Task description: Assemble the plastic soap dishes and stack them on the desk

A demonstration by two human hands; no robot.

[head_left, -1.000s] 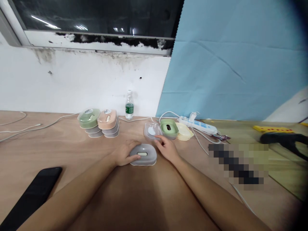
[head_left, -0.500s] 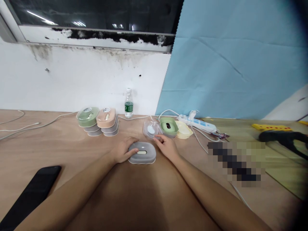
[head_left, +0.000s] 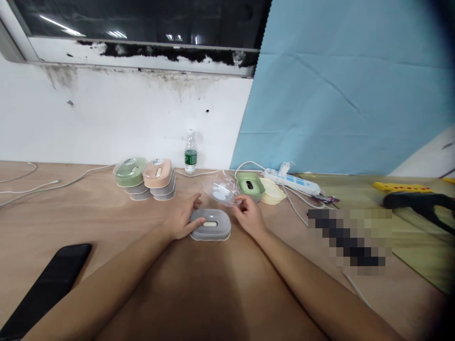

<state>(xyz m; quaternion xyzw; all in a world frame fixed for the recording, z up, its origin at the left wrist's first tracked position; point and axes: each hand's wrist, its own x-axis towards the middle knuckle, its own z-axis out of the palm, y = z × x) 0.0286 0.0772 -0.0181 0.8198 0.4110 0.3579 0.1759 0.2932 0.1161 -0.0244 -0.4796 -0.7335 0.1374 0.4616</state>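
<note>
A grey soap-box-like container with a pale slot in its top sits on the table in front of me. My left hand is at its left side, thumb resting on the top and fingers spread and raised behind. With its thumb and fingers my right hand pinches the near right edge of a clear plastic lid, which bears a whitish round patch. The lid is tilted behind the grey container. Just right of it stand a green container with a dark slot and a stack of pale yellow pieces.
Two stacks, topped by a green box and a peach box, stand back left. A water bottle is by the wall. A power strip with cables lies right; a black phone lies front left.
My right hand has lifted and tilted the clear lid, moving slightly right. My left fingers have risen off behind the grey container while the thumb stays on it.
</note>
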